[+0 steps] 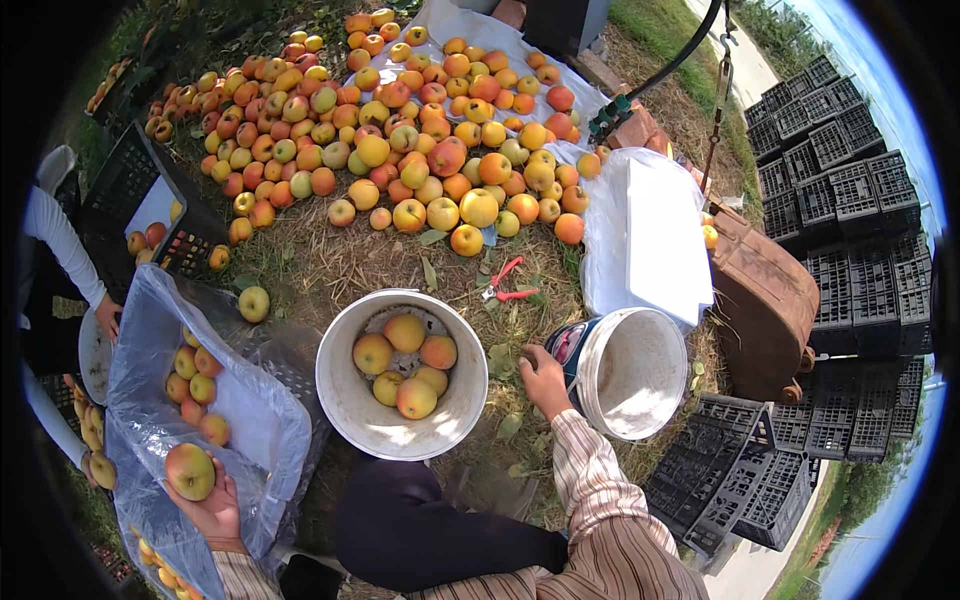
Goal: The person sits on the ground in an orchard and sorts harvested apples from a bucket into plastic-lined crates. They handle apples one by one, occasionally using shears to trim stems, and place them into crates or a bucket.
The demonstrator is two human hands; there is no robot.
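An apple (190, 472) rests in my left hand (214, 504), over the near edge of a crate lined with clear plastic film (289, 420); several apples (202, 389) lie inside it. Between my knees and the fruit heap stands a white bucket (328, 360) with several apples (405, 332) at its bottom. My right hand (545, 381) is at the left side of a tilted second bucket (637, 375) with a dark printed outside; its fingers are partly bent, and whether they touch it is unclear. Red-handled pruning shears (510, 283) lie on the straw beyond the buckets.
A large heap of apples (442, 161) spreads across the ground and a white sheet. White foam boards (667, 232) and a rusty metal bucket attachment (757, 292) are at right, with stacked black crates (847, 285) behind. Another person's hand (109, 316) is at left, near a black crate (161, 202).
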